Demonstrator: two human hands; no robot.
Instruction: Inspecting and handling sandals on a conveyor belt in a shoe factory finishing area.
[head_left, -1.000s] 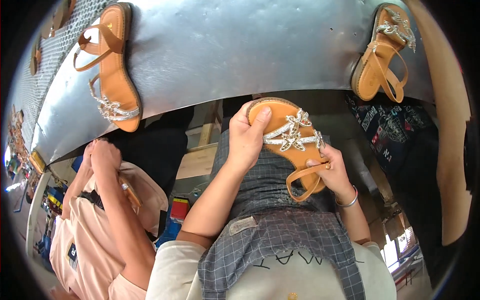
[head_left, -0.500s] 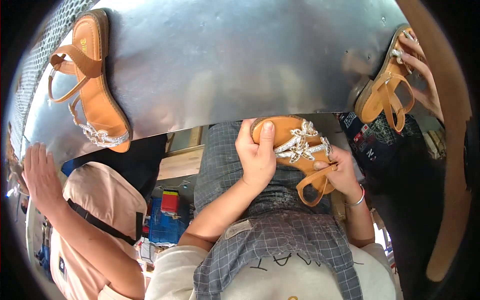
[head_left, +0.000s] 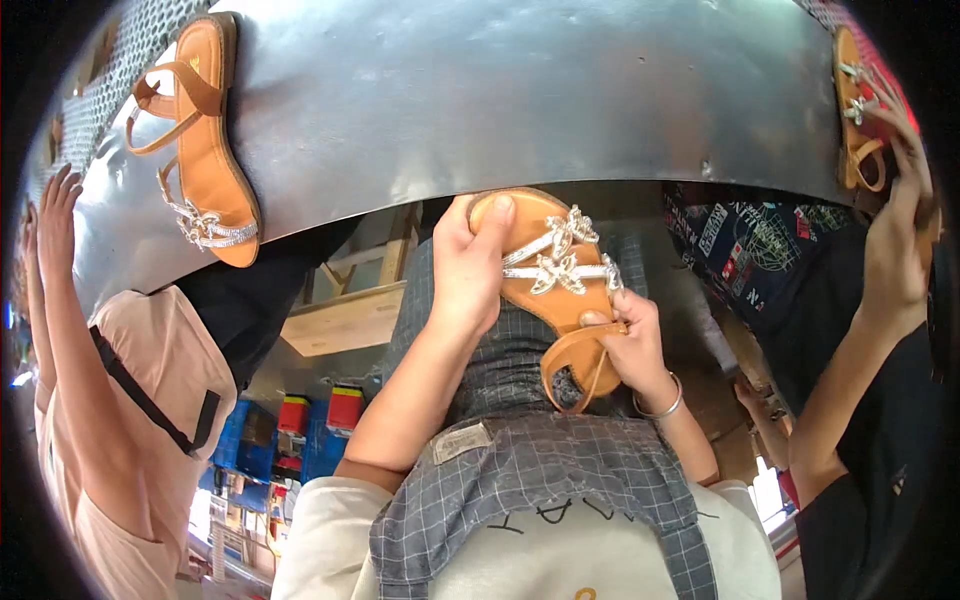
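Note:
Between my two hands is a tan sandal [head_left: 540,300] with silvery, flower-like ornaments across its straps. It is held over my lap, just off the near edge of the metal table. My left hand [head_left: 472,255] grips the toe end, thumb pressed on the insole. Around the heel end, by the tan ankle strap, my right hand [head_left: 632,338] is closed. A similar sandal [head_left: 203,140] lies on the table at the left, toe toward me. Over at the far right, another such sandal [head_left: 858,110] is touched by a co-worker's hand [head_left: 897,210].
The shiny metal table [head_left: 480,110] spans the space ahead, its near edge above my lap. A co-worker in a peach top [head_left: 150,370] is at the left, one in dark clothes [head_left: 850,480] at the right. Below are red boxes [head_left: 345,405], blue crates [head_left: 245,440] and a wooden beam [head_left: 345,318].
The sandal in my hands has shifted slightly left and up in view. At the right, the co-worker's hand and sandal have moved farther away to the right. The left co-worker's arm is raised higher.

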